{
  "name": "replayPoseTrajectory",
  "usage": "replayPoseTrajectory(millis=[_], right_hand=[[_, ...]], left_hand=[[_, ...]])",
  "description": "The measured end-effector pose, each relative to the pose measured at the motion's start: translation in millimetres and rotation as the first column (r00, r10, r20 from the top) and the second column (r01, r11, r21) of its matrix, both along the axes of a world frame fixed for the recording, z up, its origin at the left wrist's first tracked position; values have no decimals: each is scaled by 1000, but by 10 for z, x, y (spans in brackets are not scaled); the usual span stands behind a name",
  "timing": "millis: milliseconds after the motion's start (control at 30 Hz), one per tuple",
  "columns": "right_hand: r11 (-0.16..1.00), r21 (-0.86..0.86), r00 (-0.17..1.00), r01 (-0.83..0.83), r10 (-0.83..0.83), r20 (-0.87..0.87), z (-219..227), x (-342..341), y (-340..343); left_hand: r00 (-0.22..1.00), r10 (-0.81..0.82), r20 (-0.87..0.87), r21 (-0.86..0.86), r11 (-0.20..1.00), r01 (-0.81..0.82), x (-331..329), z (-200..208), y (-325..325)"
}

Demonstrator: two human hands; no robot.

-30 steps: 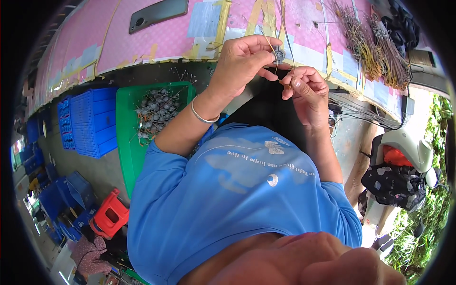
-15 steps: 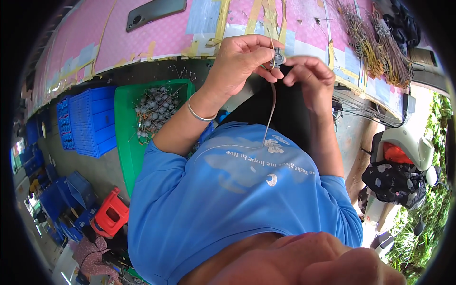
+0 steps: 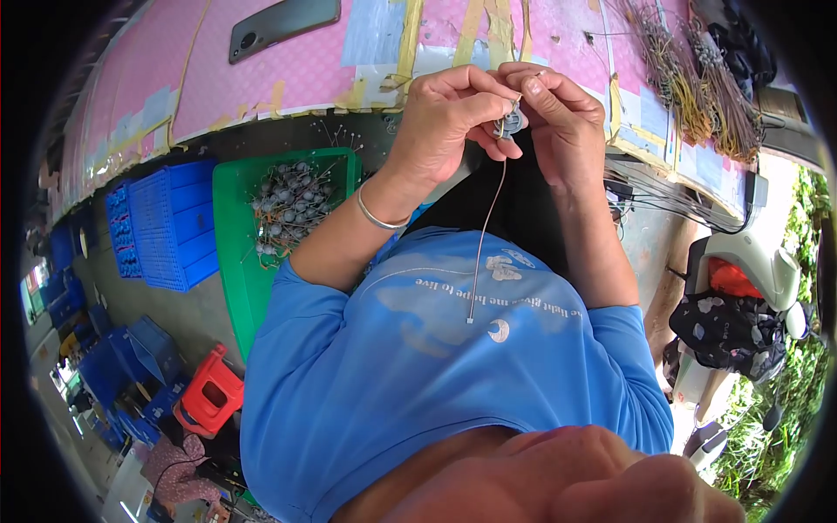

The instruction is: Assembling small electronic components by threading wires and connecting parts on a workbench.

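The person's left hand (image 3: 445, 113) and right hand (image 3: 562, 118) meet just above the edge of the pink patterned table (image 3: 288, 70), fingertips pressed close together around a small grey metal piece (image 3: 507, 122). Both hands pinch it, the left from the side and the right from above, though the exact grip of the right fingers is hard to make out. A thin pale wire (image 3: 485, 240) hangs from the piece down over the blue shirt (image 3: 436, 366). A silver bangle (image 3: 375, 216) circles the left wrist. To the person's left, a green tray (image 3: 235, 253) holds a heap of similar grey pieces, beside a blue crate (image 3: 170, 222). Bundled wires (image 3: 697, 78) lie on the table to the right, and a dark phone (image 3: 283, 26) lies at its far side.
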State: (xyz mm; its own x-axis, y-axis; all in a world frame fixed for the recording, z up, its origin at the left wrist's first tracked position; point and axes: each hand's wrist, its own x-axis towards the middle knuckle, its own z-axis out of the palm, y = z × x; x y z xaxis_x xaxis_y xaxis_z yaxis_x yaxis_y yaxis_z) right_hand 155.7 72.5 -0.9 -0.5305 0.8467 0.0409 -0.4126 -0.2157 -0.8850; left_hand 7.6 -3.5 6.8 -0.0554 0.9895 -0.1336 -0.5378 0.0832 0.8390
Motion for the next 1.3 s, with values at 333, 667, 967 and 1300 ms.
replayPoseTrajectory(millis=[333,667,967,1300], right_hand=[[935,-327,989,-140,146,-5,22,-25,197],[778,528,714,-340,-152,684,257,-261,1490],[529,784,336,-325,-710,618,-15,-694,3028],[315,785,296,-533,-800,522,51,-673,2839]], left_hand=[[995,82,-59,343,938,-57,11,-45,40],[999,37,-10,163,986,-35,-356,-53,315],[999,-14,-43,87,996,17,-357,-100,449],[996,-17,-89,124,992,28,-364,-128,424]])
